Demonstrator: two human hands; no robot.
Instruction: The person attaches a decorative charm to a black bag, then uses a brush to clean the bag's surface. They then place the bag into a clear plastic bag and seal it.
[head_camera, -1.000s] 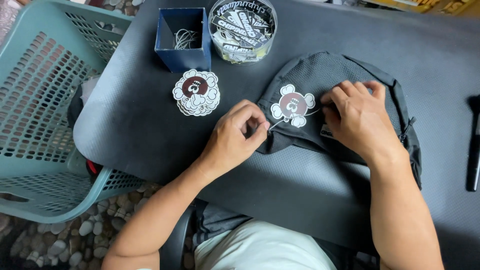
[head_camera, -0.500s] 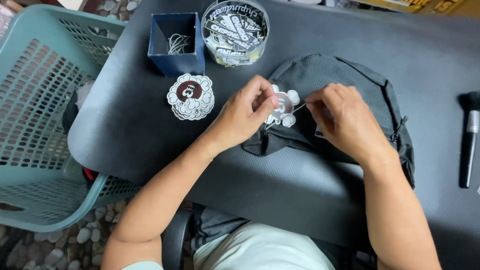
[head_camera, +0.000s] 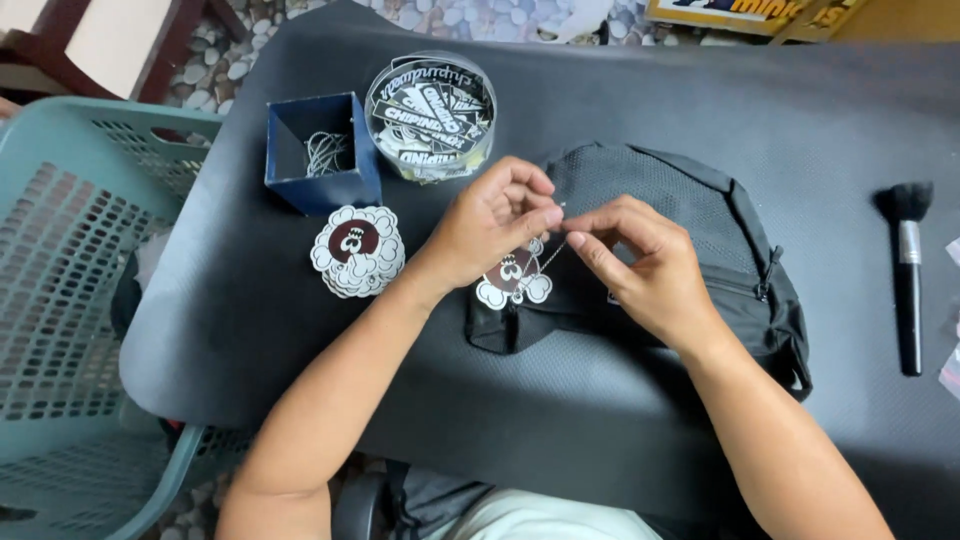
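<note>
Head view: left hand (head_camera: 495, 222) and right hand (head_camera: 645, 265) pinch a thin ball chain (head_camera: 553, 252) carrying a cloud-shaped tag (head_camera: 512, 277) over the black bag (head_camera: 690, 240). Step: fastening the chain; next likely needs aligned ends.

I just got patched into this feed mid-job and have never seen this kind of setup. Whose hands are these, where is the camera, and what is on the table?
No machine here: a person works with bare hands, and the one camera sits on their head, looking down. The left hand and right hand meet over a black bag on the dark table, pinching a thin ball chain that carries a cloud-shaped tag. A stack of similar tags lies to the left, behind it a blue box of chains and a round clear tub of stickers. A black brush lies far right, a teal basket beside the table.
</note>
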